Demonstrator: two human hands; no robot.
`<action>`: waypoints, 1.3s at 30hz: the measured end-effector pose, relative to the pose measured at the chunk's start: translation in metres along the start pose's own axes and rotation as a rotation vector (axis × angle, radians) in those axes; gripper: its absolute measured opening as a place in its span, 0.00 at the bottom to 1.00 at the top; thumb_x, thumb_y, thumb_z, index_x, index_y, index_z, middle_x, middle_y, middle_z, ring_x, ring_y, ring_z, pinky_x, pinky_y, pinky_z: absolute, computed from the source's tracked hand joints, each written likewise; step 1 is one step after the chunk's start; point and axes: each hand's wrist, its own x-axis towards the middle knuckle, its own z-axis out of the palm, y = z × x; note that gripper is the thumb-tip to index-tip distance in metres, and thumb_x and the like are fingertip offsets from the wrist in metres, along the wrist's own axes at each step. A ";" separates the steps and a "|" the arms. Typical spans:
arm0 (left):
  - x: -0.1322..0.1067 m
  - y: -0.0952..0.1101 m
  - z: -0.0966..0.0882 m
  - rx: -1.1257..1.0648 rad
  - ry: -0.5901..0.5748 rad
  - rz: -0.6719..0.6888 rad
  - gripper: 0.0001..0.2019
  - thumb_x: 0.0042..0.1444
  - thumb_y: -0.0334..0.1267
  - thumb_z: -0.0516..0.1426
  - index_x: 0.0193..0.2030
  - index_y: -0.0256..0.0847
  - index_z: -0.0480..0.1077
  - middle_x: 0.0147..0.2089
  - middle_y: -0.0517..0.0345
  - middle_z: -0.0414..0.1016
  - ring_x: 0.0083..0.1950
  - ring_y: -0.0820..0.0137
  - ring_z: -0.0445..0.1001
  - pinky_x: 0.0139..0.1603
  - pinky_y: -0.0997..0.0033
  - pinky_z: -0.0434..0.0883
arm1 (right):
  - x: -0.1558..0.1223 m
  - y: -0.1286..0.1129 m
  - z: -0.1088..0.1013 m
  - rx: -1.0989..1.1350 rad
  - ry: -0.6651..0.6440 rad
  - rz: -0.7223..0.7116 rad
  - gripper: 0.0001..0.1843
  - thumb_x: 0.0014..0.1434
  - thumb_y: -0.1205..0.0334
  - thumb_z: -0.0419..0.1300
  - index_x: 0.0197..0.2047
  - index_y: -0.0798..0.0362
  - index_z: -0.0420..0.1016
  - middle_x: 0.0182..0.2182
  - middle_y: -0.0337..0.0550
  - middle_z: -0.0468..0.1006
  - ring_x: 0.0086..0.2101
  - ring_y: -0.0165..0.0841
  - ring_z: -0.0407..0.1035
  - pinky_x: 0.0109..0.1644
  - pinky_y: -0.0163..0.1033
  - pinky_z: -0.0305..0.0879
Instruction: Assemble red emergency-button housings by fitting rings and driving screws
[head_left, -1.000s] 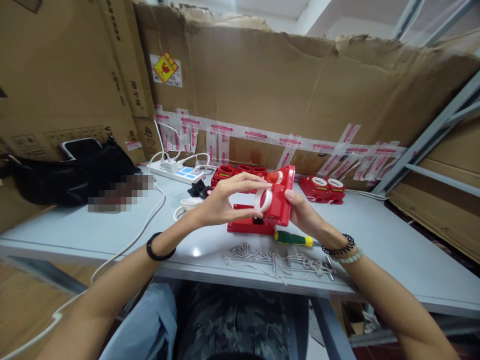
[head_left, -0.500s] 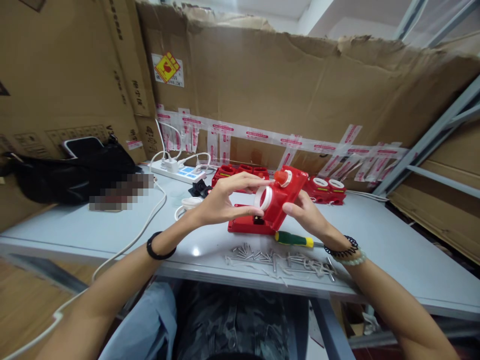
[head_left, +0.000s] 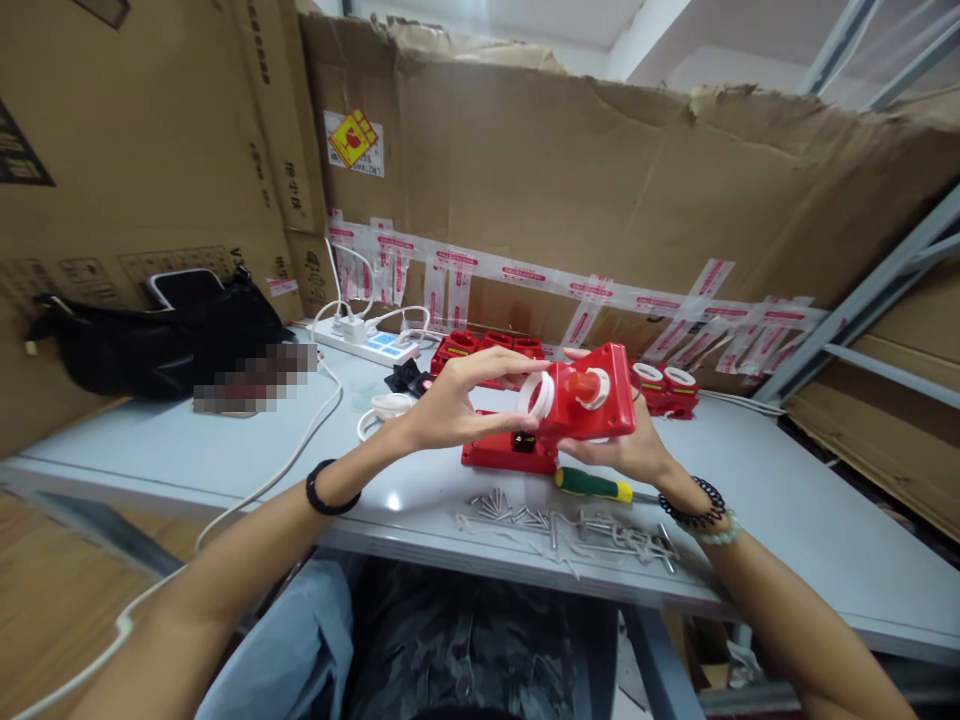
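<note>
Both hands hold a red plastic housing [head_left: 600, 405] with two white rings and a red round button, lifted above the table. My left hand [head_left: 457, 400] grips its left end, fingers curled over the top by the left white ring. My right hand [head_left: 626, 450] cups it from underneath. Beneath it on the grey table [head_left: 787, 500] lies a flat red base part [head_left: 499, 455]. A screwdriver [head_left: 592, 485] with a green and yellow handle lies just in front, and a scatter of several screws [head_left: 562, 525] sits near the table's front edge.
More red housings [head_left: 667, 385] and red parts [head_left: 461, 348] lie along the back by taped cardboard walls. A white power strip [head_left: 367, 345] with cables, a black connector [head_left: 409, 378], a white ring [head_left: 386, 405] and a black bag [head_left: 165, 340] lie at left. Metal shelving stands at right.
The red housing has been turned from nearly upright to lying sideways, its button end swung to the right. My right hand has shifted from its side to beneath it.
</note>
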 end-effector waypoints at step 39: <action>0.004 0.012 -0.004 0.128 -0.190 0.252 0.13 0.58 0.27 0.57 0.50 0.40 0.71 0.54 0.46 0.72 0.58 0.66 0.70 0.58 0.64 0.70 | 0.001 0.021 0.014 0.644 -0.085 0.429 0.27 0.52 0.41 0.57 0.45 0.55 0.74 0.36 0.48 0.81 0.37 0.40 0.76 0.46 0.50 0.72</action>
